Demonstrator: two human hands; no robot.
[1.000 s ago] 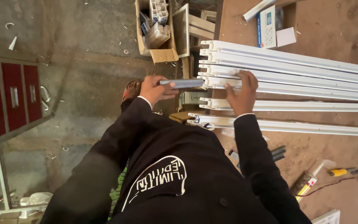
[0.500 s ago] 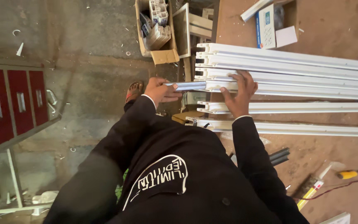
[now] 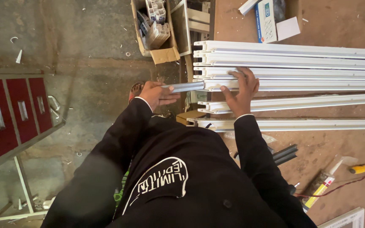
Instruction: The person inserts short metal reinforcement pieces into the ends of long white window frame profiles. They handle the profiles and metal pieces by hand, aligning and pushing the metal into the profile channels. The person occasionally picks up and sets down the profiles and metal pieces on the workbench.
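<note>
The left hand (image 3: 155,93) has its fingers closed around a short grey metal bar (image 3: 186,87), its tip entering the end of a long white plastic profile (image 3: 292,85). The right hand (image 3: 241,89) lies flat on that profile, fingers spread, on the brown table (image 3: 339,139).

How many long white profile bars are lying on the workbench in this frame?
6. Four lie packed side by side at the top, the right hand resting on them. Two lie apart below. More may be stacked underneath, hidden.
</note>
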